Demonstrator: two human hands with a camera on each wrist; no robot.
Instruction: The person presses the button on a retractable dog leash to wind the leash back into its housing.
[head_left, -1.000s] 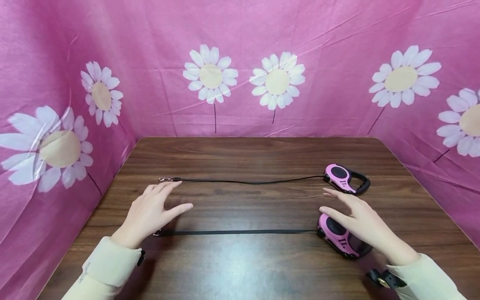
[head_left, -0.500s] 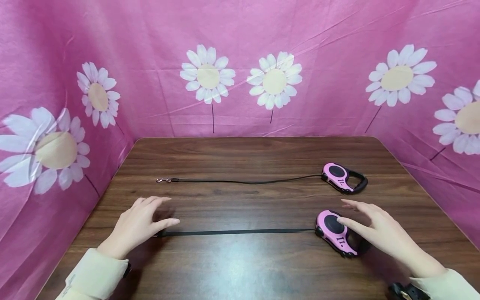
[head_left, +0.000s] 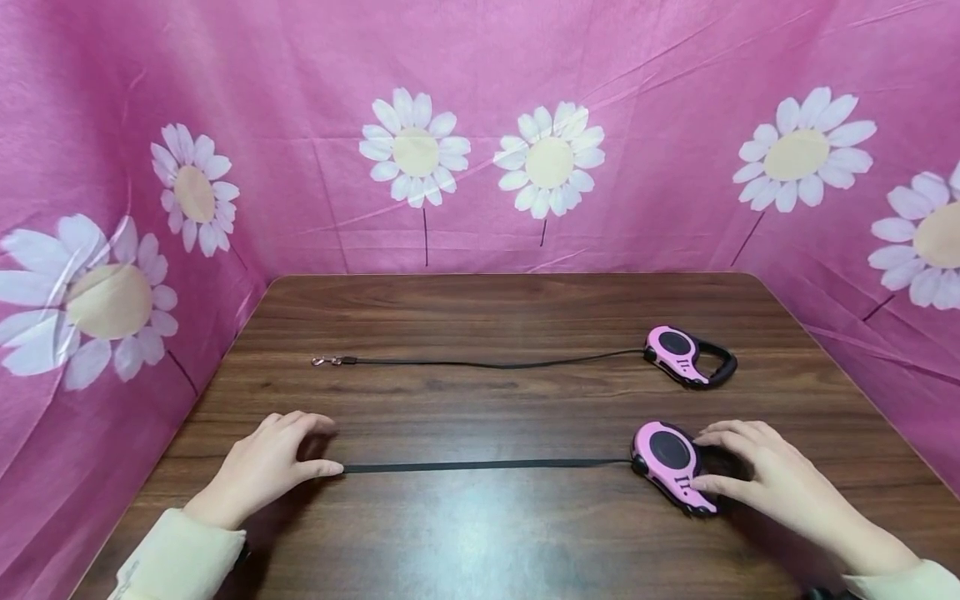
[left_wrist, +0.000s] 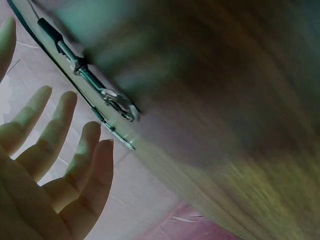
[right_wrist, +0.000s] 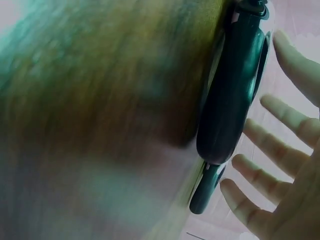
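Note:
Two pink-and-black retractable leashes lie on the wooden table, cords drawn out leftward. The nearer leash's casing (head_left: 649,450) is at the right, and its flat black strap (head_left: 480,465) runs to my left hand (head_left: 262,462). That hand hovers at the strap's end with relaxed fingers, hiding the clip in the head view. In the left wrist view the metal clip (left_wrist: 112,97) lies beyond spread fingers. My right hand (head_left: 783,483) is at the nearer leash's handle, thumb over the casing's lower edge. The right wrist view shows its fingers spread beside the dark handle (right_wrist: 222,110).
Farther back lies the second leash (head_left: 667,342), with a thin cord (head_left: 487,364) and a metal clip (head_left: 328,361) at its left end. A pink cloth (head_left: 480,50) with white daisies walls the table (head_left: 510,308) at the back and sides.
Both hands have come down and toward the near leash: the left from above the far clip to the strap's end, the right from over the casing to its handle. The leashes have not moved.

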